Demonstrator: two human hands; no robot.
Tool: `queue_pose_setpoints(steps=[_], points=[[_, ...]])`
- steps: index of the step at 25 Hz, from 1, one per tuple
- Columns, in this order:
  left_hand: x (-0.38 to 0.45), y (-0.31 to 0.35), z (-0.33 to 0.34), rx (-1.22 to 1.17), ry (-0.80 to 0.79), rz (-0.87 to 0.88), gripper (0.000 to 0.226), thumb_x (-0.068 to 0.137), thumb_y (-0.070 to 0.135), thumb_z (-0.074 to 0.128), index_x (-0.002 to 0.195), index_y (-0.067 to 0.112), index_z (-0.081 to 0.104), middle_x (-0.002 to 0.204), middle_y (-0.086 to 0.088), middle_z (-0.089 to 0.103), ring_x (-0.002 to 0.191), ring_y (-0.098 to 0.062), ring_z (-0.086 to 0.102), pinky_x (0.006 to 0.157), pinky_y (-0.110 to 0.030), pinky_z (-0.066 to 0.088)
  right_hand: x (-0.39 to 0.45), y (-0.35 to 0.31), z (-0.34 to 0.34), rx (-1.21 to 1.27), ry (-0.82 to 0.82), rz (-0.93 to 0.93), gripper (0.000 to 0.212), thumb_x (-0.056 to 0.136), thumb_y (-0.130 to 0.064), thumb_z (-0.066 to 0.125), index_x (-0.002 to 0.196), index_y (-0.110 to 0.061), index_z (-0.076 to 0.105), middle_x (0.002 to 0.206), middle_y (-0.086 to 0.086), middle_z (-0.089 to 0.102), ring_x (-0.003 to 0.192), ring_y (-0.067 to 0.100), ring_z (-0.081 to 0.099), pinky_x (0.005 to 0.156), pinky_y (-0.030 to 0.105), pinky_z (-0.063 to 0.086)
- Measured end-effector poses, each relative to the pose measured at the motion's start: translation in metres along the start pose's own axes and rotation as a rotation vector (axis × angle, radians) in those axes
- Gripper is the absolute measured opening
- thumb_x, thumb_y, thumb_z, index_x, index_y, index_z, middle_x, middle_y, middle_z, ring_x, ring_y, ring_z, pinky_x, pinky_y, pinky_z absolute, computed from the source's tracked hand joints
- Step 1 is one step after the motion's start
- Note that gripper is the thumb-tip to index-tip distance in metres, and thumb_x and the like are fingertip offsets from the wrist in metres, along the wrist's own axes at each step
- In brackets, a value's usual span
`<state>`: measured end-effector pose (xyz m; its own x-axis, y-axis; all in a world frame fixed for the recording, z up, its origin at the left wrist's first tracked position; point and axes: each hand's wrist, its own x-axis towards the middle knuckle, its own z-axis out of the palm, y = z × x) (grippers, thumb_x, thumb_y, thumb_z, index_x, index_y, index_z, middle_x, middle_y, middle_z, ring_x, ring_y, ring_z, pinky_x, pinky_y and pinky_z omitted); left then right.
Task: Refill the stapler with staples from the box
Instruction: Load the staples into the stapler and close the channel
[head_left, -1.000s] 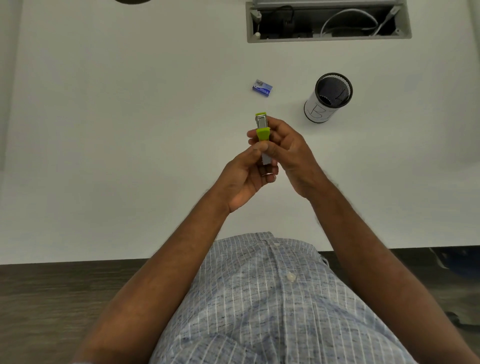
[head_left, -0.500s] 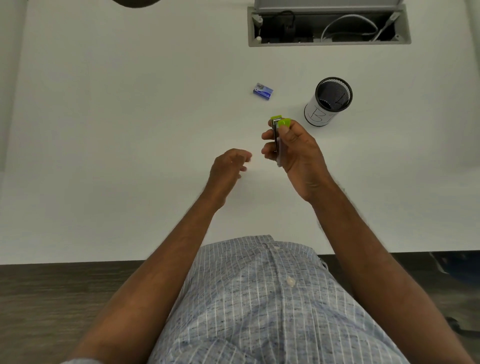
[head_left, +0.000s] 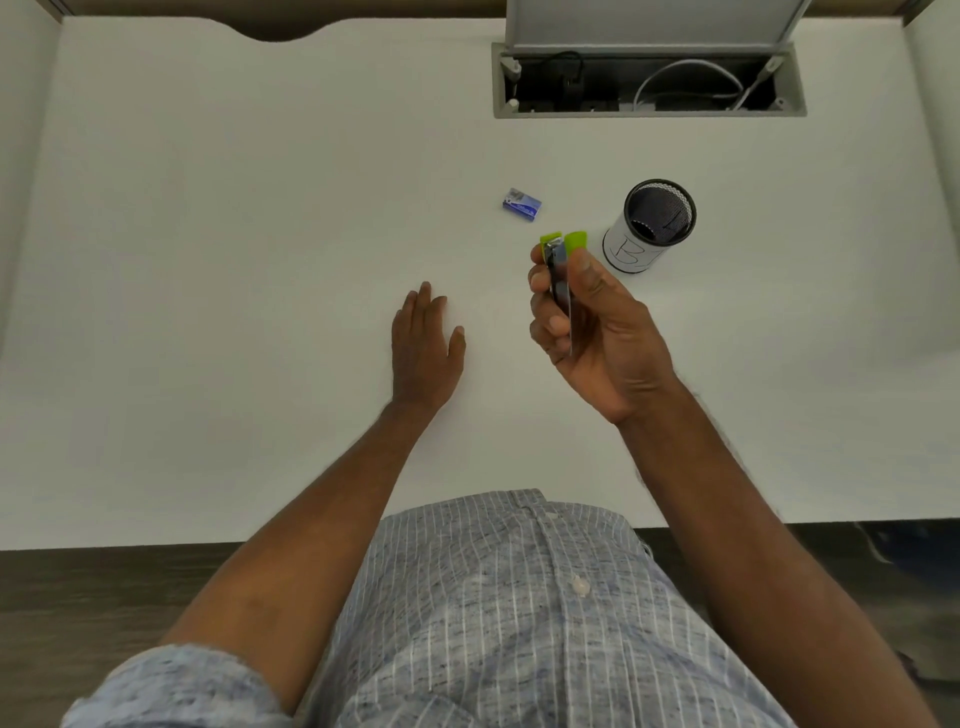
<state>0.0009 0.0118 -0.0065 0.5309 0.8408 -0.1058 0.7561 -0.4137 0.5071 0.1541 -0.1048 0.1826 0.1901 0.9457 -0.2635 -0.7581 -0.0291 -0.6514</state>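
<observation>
Two hands in play, and they're doing very different jobs. Right hand (head_left: 597, 322) is up off the desk (head_left: 234, 234), its grip wrapped round the stapler (head_left: 560, 275), fingers curled on one side and thumb on the other, green ends poking out the top with the metal channel showing between them. It looks hinged open, though whether any staples sit inside I can't tell. Long axis of the stapler runs roughly six to twelve o'clock, nose pointing away from the person.

Left hand (head_left: 423, 345) is flat on the desk, fingers straight and together, holding nothing at all.

Now the one that matters: the staple box (head_left: 522, 205), small and blue, lying on the desk on its own, touching nothing. From the left hand it sits at about one o'clock, some way off. From the right hand's grip it's at about eleven o'clock, and nearer. But that hand is busy, so my read is the free left hand goes for the box, reaching forward and a touch to the right. The box lies slightly skewed, long side running roughly ten to four.

Off at two o'clock from the stapler stands a mesh pen cup (head_left: 652, 226), upright, near the right hand's knuckles but apart. Refill itself looks not yet started.
</observation>
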Motion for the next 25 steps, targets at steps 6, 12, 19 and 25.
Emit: queue_pose_setpoints(steps=[6,12,19,25], points=[[-0.004,-0.003,0.004,0.039,0.010,0.041,0.055,0.101,0.033,0.047,0.150,0.006,0.041,0.164,-0.014,0.029,0.153,-0.031,0.023,0.126,-0.047,0.017,0.002,0.005,0.001,-0.021,0.001,0.025,0.029,0.107,-0.027,0.040,0.114,-0.009,0.063,0.090,-0.001,0.066,0.057,0.005,0.050,0.053,0.017,0.041],[-0.004,-0.004,0.004,0.040,0.013,0.058,0.054,0.101,0.030,0.050,0.149,0.005,0.043,0.164,-0.015,0.029,0.153,-0.032,0.023,0.125,-0.048,0.018,0.009,0.010,0.000,0.026,0.005,0.059,0.029,0.106,-0.031,0.045,0.115,-0.010,0.064,0.091,-0.001,0.064,0.058,0.005,0.051,0.052,0.017,0.042],[-0.004,-0.004,0.003,0.047,0.018,0.057,0.054,0.101,0.030,0.048,0.149,0.006,0.043,0.164,-0.016,0.028,0.153,-0.033,0.022,0.125,-0.049,0.018,0.021,0.019,-0.017,0.158,0.057,0.119,0.054,0.109,-0.048,0.032,0.141,-0.010,0.052,0.099,0.000,0.058,0.062,0.005,0.046,0.051,0.016,0.039],[-0.003,-0.005,0.004,0.036,0.015,0.061,0.054,0.100,0.030,0.047,0.149,0.006,0.042,0.165,-0.015,0.026,0.154,-0.033,0.020,0.126,-0.046,0.014,0.028,0.035,-0.045,0.020,0.160,0.131,0.044,0.109,-0.039,0.044,0.140,-0.010,0.056,0.096,-0.002,0.051,0.069,0.009,0.046,0.057,0.020,0.040]])
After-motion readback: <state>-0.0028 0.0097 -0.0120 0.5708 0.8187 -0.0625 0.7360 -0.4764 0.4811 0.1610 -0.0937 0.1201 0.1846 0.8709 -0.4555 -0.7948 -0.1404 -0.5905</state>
